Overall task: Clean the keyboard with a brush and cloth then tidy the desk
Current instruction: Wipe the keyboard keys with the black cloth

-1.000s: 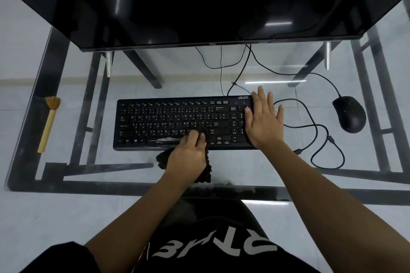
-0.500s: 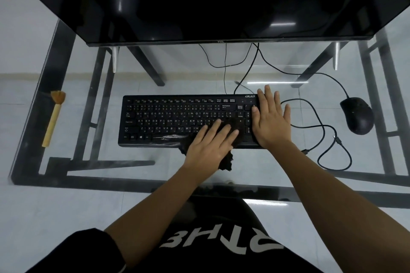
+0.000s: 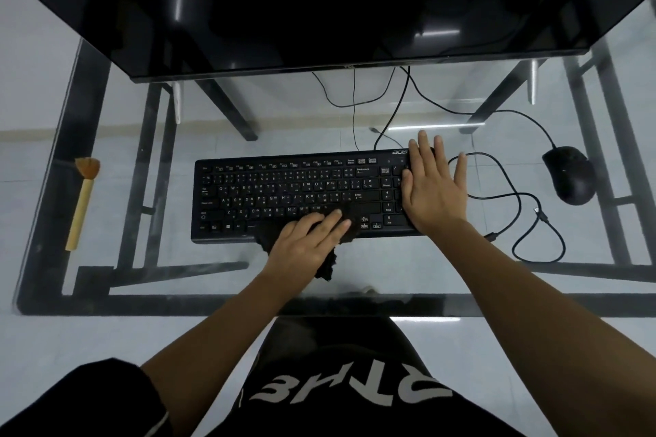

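Note:
A black keyboard (image 3: 284,192) lies in the middle of the glass desk (image 3: 198,273). My left hand (image 3: 309,238) presses a dark cloth (image 3: 328,268) onto the keyboard's lower rows, fingers spread over it; part of the cloth hangs over the front edge. My right hand (image 3: 435,188) rests flat on the keyboard's right end, over the number pad, fingers apart and holding nothing. A brush (image 3: 82,202) with a wooden handle and tan bristles lies at the desk's left edge, far from both hands.
A large dark monitor (image 3: 319,3) stands behind the keyboard. A black mouse (image 3: 569,176) sits at the right, with looped cables (image 3: 525,223) between it and the keyboard. The desk's black frame shows through the glass.
My left hand has slid the cloth right along the keyboard's lower rows and spread its fingers. The right hand has stayed on the keyboard's right end.

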